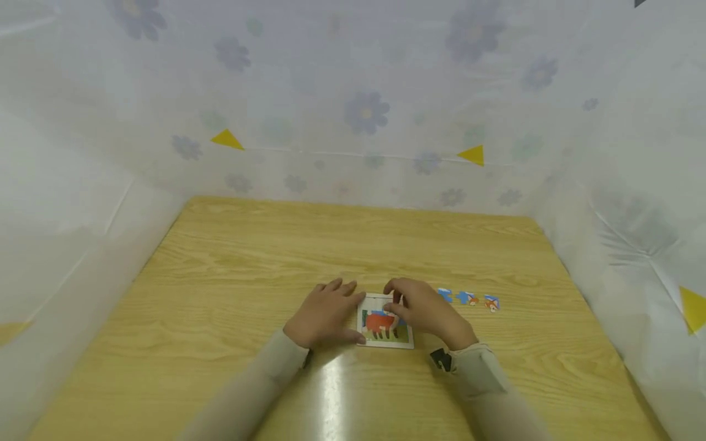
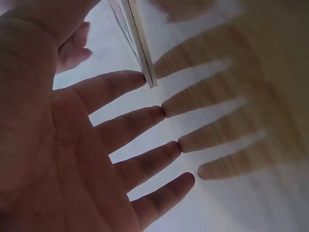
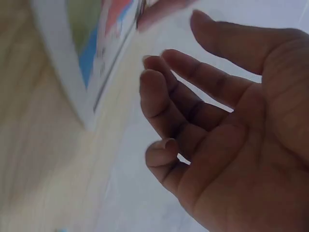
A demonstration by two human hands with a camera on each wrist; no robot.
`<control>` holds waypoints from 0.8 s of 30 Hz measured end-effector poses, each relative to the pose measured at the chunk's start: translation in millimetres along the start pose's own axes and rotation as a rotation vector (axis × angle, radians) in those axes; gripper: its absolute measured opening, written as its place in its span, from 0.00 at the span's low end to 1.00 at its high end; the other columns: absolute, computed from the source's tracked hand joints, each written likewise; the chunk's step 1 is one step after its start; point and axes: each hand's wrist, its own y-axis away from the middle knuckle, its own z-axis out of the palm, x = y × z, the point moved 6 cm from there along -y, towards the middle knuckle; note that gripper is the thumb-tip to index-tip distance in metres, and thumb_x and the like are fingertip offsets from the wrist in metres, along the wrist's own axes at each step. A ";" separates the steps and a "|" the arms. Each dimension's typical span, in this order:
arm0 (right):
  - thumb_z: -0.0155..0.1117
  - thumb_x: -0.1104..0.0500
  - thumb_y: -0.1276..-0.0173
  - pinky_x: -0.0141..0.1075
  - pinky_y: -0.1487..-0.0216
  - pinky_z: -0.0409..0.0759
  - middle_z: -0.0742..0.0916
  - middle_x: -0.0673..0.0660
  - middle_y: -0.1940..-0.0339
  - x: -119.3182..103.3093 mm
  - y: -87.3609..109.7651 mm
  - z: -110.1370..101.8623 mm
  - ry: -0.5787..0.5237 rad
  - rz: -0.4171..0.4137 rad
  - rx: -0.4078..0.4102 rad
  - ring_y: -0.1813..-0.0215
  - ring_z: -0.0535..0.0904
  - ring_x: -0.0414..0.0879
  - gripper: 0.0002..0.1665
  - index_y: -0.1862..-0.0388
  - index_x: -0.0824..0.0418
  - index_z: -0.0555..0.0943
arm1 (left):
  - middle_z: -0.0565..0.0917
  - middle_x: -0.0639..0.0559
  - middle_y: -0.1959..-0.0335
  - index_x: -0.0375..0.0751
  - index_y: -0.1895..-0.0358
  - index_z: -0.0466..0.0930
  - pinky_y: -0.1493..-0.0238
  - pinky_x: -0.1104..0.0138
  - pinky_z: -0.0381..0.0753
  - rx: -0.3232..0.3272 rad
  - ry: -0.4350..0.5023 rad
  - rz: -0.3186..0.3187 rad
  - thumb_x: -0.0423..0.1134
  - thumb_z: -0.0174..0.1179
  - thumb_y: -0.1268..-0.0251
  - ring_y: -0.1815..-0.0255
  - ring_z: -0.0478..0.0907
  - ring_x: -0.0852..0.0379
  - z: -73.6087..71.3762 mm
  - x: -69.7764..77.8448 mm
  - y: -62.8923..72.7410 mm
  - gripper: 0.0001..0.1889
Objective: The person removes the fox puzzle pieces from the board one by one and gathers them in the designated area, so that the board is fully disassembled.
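At the far left a pale sheet [image 1: 60, 233] rises beside the wood-grained bench [image 1: 237, 263]; a beige sleeve [image 1: 259, 373] leads in from the near side to the left hand [image 1: 324, 315], which lies just left of a white-framed puzzle [image 1: 386, 345]; its fingers are straight and spread, the forefinger's tip touching the frame's edge in the left wrist view, the thumb at the near left corner in the head view.

The puzzle rests flat on the bench between the hands, picture side up; its outline is close to square, so I cannot tell a long axis; the printed red animal [image 1: 380, 323] has its body running left to right and its legs pointing toward the person; a whitish strip of the board shows along the far side.

The right hand [image 1: 429, 311] reaches over the puzzle's far right part; its fingers are loosely bent, with the thumb apart from them in the right wrist view, and it has hold of nothing that I can see.

Farther right, three loose pieces lie apart in a row on the bench: a blue piece [image 1: 445, 295], a blue and orange piece [image 1: 467, 298], and an outermost piece with an orange and white face [image 1: 492, 304].
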 end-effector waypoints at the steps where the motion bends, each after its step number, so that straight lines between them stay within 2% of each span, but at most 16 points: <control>1: 0.68 0.59 0.25 0.36 0.65 0.79 0.83 0.49 0.63 -3.9 -2.4 6.2 -0.011 -0.005 -0.030 0.67 0.77 0.39 0.15 0.44 0.63 0.81 | 0.67 0.45 0.21 0.51 0.22 0.69 0.28 0.41 0.65 0.003 0.004 0.002 0.76 0.65 0.46 0.22 0.61 0.37 -0.3 0.0 0.2 0.51; 4: 0.71 0.59 0.28 0.39 0.61 0.80 0.83 0.52 0.61 -11.9 -6.7 20.3 -0.020 -0.010 -0.081 0.63 0.78 0.42 0.17 0.45 0.65 0.81 | 0.67 0.45 0.22 0.50 0.23 0.69 0.28 0.41 0.66 0.010 0.029 0.003 0.76 0.66 0.47 0.22 0.61 0.38 -0.9 0.0 1.5 0.52; 7: 0.73 0.56 0.30 0.40 0.60 0.79 0.82 0.53 0.59 -16.1 -7.8 28.5 -0.001 -0.010 -0.092 0.61 0.77 0.43 0.19 0.46 0.66 0.82 | 0.67 0.46 0.22 0.49 0.23 0.69 0.28 0.41 0.66 0.018 0.045 0.003 0.76 0.67 0.48 0.22 0.61 0.38 -2.1 0.2 2.8 0.53; 12: 0.74 0.57 0.30 0.38 0.59 0.80 0.81 0.52 0.58 -18.1 -6.8 36.0 0.014 -0.009 -0.095 0.61 0.76 0.42 0.16 0.50 0.64 0.82 | 0.67 0.46 0.21 0.48 0.23 0.69 0.29 0.41 0.66 0.018 0.051 0.003 0.76 0.67 0.49 0.22 0.61 0.37 -3.4 1.0 3.4 0.53; 20: 0.71 0.64 0.30 0.33 0.67 0.77 0.78 0.51 0.66 -20.1 -9.5 44.0 -0.067 0.021 -0.062 0.67 0.74 0.42 0.06 0.62 0.64 0.81 | 0.65 0.46 0.21 0.49 0.22 0.68 0.30 0.41 0.68 0.005 0.047 0.004 0.77 0.66 0.49 0.21 0.60 0.37 -2.9 1.7 3.8 0.54; 24: 0.70 0.66 0.30 0.32 0.69 0.77 0.78 0.51 0.68 -19.8 -12.2 45.5 -0.099 0.051 -0.053 0.69 0.74 0.42 0.05 0.64 0.64 0.80 | 0.65 0.45 0.21 0.49 0.22 0.68 0.30 0.41 0.69 0.007 0.028 0.008 0.77 0.66 0.50 0.22 0.61 0.37 -2.7 1.2 3.0 0.54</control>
